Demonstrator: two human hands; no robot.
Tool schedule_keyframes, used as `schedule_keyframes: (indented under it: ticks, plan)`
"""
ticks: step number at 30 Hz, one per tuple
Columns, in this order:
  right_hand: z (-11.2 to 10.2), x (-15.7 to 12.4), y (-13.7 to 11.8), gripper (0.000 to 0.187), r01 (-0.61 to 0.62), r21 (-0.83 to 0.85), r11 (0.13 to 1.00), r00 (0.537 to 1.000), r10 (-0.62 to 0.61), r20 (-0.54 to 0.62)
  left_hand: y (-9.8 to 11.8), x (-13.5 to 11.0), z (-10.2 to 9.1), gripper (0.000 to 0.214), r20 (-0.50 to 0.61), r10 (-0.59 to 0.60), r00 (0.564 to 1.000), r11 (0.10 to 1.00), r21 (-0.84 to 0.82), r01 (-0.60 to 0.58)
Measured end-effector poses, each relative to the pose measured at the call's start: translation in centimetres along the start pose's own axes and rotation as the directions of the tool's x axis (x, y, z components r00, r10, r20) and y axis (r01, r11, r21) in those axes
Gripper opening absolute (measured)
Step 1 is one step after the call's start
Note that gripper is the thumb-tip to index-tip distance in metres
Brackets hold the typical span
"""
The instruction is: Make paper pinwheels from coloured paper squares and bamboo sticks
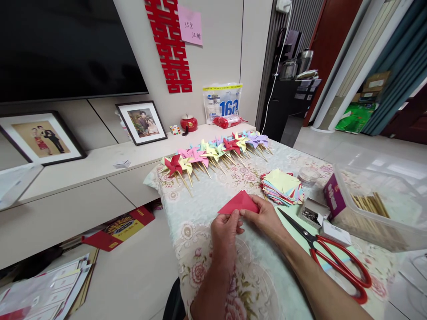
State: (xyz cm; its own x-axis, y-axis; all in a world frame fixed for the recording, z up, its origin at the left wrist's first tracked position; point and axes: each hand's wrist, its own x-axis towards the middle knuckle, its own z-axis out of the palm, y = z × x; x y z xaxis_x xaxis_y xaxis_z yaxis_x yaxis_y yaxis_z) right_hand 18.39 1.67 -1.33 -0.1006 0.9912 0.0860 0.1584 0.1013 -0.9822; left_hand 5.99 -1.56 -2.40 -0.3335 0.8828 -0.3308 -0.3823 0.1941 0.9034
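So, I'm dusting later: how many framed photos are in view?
2: one framed photo stands on the white cabinet below the television; a second framed photo, right of it.

Left hand (223, 231) and right hand (263, 215), left of the scissors (310, 238), were bare. Forearms (213, 280) were bare too, tapering toward the wrists. A thin pale edge (190, 312) showed on the left forearm, well left of the scissors; band or cuff, couldn't tell.

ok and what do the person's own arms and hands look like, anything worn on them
The left hand and right hand are ungloved. The left forearm and right forearm show no sleeves. A pale narrow edge at the left forearm may be a band or cuff; I can't tell which.
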Motion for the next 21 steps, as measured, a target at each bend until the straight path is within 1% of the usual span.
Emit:
schedule_keyframes:
  ticks: [6,12,21]
  plan:
    - [0.08,-0.04,-0.18,0.037,-0.059,0.125,0.99,0.998,0.056,0.023,0.52,-0.39,-0.02,0.042,0.015,-0.004,1.0,0.999,-0.049,0.004]
    - [0.2,0.07,0.19,0.035,-0.054,0.107,0.993,0.999,0.053,0.011,0.36,-0.3,-0.05,0.046,0.008,0.007,1.0,0.998,-0.055,-0.006]
    - [0.32,0.0,0.27,0.034,-0.04,0.105,0.994,0.999,0.039,0.008,-0.13,0.03,-0.02,0.045,-0.006,0.022,1.0,0.999,-0.033,-0.022]
